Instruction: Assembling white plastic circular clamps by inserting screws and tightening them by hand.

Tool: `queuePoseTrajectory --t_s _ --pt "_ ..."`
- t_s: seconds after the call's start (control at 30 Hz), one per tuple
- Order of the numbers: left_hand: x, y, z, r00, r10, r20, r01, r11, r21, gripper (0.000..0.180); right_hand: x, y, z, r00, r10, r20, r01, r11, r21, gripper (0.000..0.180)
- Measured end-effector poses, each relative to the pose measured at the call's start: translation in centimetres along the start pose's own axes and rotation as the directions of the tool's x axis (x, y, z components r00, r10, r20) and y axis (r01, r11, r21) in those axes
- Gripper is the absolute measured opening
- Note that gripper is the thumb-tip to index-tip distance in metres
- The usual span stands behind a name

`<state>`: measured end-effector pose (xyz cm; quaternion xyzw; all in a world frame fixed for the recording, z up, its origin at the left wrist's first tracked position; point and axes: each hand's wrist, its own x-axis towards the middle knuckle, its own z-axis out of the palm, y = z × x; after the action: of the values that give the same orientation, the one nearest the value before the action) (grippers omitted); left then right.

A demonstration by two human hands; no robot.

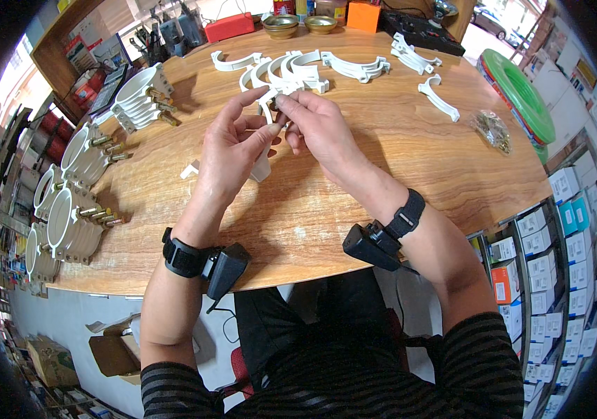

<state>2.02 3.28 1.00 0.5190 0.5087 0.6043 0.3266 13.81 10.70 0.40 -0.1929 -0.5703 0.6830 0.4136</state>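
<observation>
Over the middle of the wooden table, my left hand (234, 143) closes its fingers on a white plastic pipe clamp half (261, 168), which is partly hidden behind them. My right hand (316, 126) meets it at the clamp's upper end, thumb and fingers pinched on something small and dark, too covered to name. Just beyond both hands lie several loose white clamp halves (300, 68), curved and bunched together. The end of another white piece (190, 169) shows beside my left wrist.
Stacks of joined white clamps with brass-coloured bolts (75, 223) line the table's left side. A clear bag of small metal parts (492, 131) lies at the right, near a green coiled roll (518, 94). Metal bowls (280, 26) and a red box (229, 27) stand at the back.
</observation>
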Motion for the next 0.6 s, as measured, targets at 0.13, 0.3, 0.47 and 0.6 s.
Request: queuePoseTrajectory --t_s 0.13,0.3,0.47,0.6 --pt "-0.08 0.13 -0.04 1.000 -0.007 0.011 0.007 1.000 0.012 0.045 -0.05 -0.33 0.43 0.998 -0.060 -0.023 0.056 0.988 -0.144 0.020" --pt "0.00 -0.11 -0.03 1.000 -0.008 -0.006 0.008 1.000 -0.009 0.045 -0.09 -0.25 0.26 0.996 -0.085 -0.017 0.083 0.990 -0.112 0.021" --pt "-0.01 0.02 -0.08 1.000 0.008 -0.007 -0.008 1.000 -0.012 0.045 -0.12 -0.07 0.12 1.000 -0.011 -0.005 0.010 1.000 -0.023 0.025" --pt "-0.07 0.11 -0.12 1.000 0.002 -0.009 -0.002 1.000 -0.001 0.045 -0.02 -0.08 0.16 1.000 -0.021 0.000 0.021 0.996 -0.082 0.023"
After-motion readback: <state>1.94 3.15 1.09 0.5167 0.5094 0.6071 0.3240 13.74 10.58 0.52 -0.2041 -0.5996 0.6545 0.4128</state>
